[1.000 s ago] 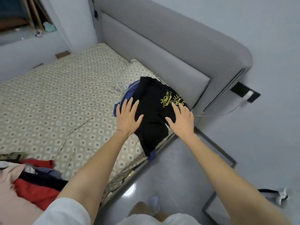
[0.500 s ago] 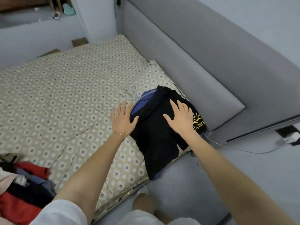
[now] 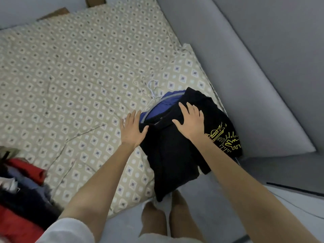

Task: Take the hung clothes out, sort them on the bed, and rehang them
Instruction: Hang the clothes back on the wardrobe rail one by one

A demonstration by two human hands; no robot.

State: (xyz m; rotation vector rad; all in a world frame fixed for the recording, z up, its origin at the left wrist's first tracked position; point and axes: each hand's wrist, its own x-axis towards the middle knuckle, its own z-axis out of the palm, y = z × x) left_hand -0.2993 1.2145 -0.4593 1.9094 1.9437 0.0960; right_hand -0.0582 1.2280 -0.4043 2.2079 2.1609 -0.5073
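The black shirt (image 3: 171,155) lies at the near edge of the bed (image 3: 70,76), by the headboard (image 3: 245,85). Its low end hangs off. The right hand (image 3: 191,120) lies flat on it, fingers straight and spread. The left hand (image 3: 132,128) lies flat at its left edge, fingers wide too. A blue shirt (image 3: 164,104) is mostly hidden under it. A thin hanger (image 3: 152,90) is hard to see. A clothes pile (image 3: 21,190) is cut off at the left.
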